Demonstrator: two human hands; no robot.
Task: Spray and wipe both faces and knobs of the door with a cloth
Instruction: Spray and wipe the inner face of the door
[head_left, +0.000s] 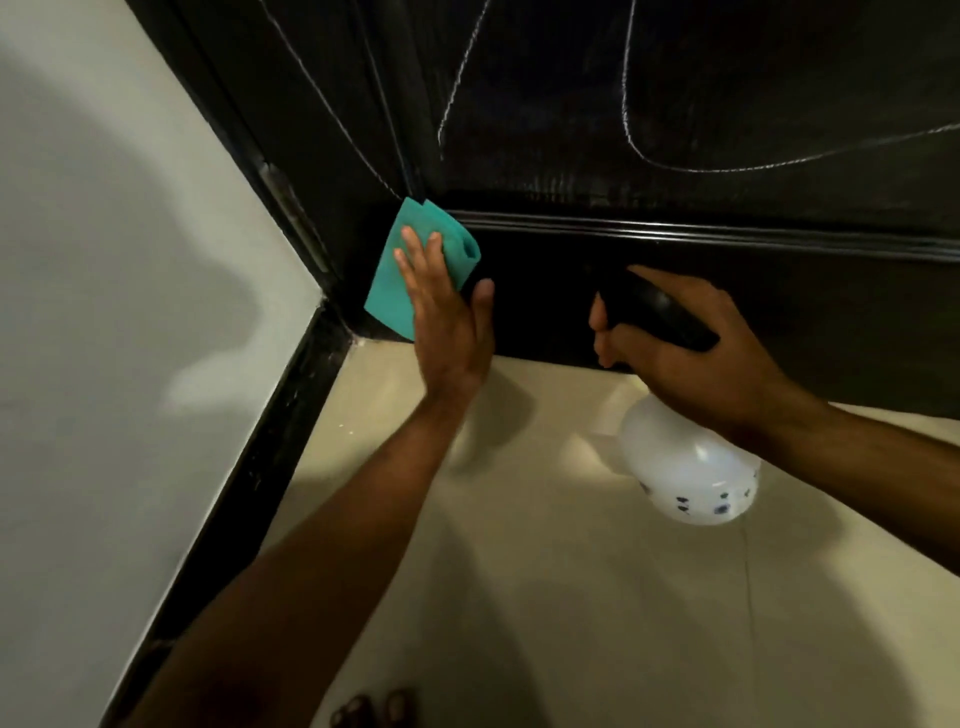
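Note:
The dark door (675, 130) fills the top of the view, with thin white curved lines across its face. My left hand (441, 306) lies flat with straight fingers and presses a teal cloth (400, 270) against the door's bottom left corner, just above the floor. My right hand (696, 353) grips the black trigger head of a spray bottle (685, 467). The bottle's white translucent body hangs below that hand, close to the door's bottom rail. No knob is in view.
A white wall (104, 312) stands on the left, edged by a black skirting strip (270, 441) that meets the black door frame (291, 208). Cream floor tiles (519, 571) spread below. Toes (374, 709) show at the bottom edge.

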